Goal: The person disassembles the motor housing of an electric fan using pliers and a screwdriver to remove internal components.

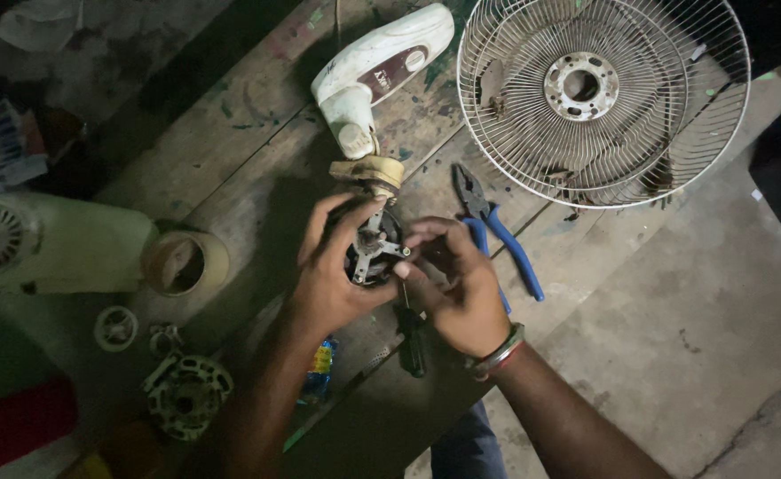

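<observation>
My left hand (330,270) cups a dark round fan motor (374,248) with a metal cross bracket and a short shaft, which hangs on the yellowed neck joint (368,173) of a white fan stand (377,66). My right hand (461,288) grips the motor's right side, fingertips at the shaft. A bangle sits on that wrist. A dark-handled screwdriver (411,341) lies on the wooden bench (231,142) just below the hands.
Blue-handled pliers (497,235) lie right of the motor. A wire fan guard (603,93) rests at the upper right. A cream motor cover (53,241), a tape roll (185,263), a small round cap (115,328) and a motor end plate (186,396) sit at the left.
</observation>
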